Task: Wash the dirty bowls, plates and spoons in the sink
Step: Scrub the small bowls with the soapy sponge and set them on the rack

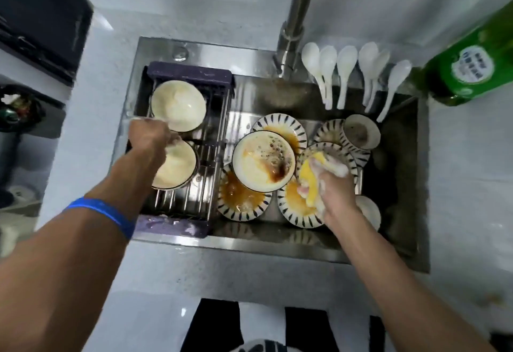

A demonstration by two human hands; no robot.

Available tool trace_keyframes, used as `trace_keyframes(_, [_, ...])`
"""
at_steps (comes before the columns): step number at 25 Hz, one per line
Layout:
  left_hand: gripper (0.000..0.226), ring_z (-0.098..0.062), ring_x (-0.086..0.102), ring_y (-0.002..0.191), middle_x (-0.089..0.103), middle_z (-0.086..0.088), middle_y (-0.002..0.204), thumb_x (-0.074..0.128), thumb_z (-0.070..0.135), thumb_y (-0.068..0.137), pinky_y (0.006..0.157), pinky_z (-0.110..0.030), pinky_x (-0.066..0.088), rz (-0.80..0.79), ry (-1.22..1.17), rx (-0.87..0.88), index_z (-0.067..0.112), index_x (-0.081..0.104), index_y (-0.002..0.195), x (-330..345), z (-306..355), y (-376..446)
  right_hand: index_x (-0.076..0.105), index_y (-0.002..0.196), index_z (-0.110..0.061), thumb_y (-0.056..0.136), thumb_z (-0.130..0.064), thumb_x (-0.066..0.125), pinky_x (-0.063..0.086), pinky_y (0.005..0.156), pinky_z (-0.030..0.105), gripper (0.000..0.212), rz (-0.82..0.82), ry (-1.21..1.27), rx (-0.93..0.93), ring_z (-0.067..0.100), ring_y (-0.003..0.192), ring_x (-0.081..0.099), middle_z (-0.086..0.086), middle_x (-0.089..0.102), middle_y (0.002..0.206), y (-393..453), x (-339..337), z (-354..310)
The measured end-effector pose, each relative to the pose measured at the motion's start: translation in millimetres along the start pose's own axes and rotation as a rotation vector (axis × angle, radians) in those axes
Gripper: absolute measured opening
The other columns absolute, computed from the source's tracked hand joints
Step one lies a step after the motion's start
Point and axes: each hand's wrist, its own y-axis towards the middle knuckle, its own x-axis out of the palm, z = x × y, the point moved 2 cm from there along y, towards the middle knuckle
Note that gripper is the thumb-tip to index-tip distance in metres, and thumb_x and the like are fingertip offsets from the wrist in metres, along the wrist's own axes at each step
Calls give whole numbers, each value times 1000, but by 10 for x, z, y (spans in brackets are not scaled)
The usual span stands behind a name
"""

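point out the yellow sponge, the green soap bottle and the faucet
yellow sponge (312, 178): head view, on its yellow face beside the fingers
green soap bottle (469, 63): head view, on its label
faucet (301, 4): head view, on its upright steel pipe

Left hand (150, 136) fingers blurred over the bowl (175, 167); green bottle (472, 63) cut off at the right edge.

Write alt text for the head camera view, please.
A person's right hand holds a soapy yellow sponge over sauce-stained striped plates in a steel sink, while the left hand sets a bowl on a rack. White spoons line the rim.
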Motion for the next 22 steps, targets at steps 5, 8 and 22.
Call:
trace_keyframes(5, [8, -17, 60, 69, 65, -6, 91, 54, 13, 93, 59, -38, 51, 18, -170, 82, 21, 55, 97, 762, -140, -899, 66, 110, -14, 93, -7, 64, 58, 60, 28, 19, 93, -1, 5, 12, 79, 67, 0, 67, 91, 371, -726, -39])
trace_keyframes(8, [15, -16, 58, 67, 64, -11, 94, 53, 11, 99, 50, -23, 49, -664, 195, 63, 8, 64, 109, 2131, -404, -1697, 67, 112, -14, 88, -18, 66, 56, 53, 25, 25, 122, -82, -23, 14, 73, 69, 2, 68, 87, 664, -1038, -89])
trace_keyframes(22, [56, -19, 65, 83, 57, -2, 125, 53, 1, 96, 61, -20, 51, -514, 388, 275, 14, 36, 148, 2532, -185, -1991, 63, 111, -17, 88, 4, 51, 51, 57, 38, 33, -118, 120, -9, 28, 64, 61, 16, 62, 94, 495, -1290, -178])
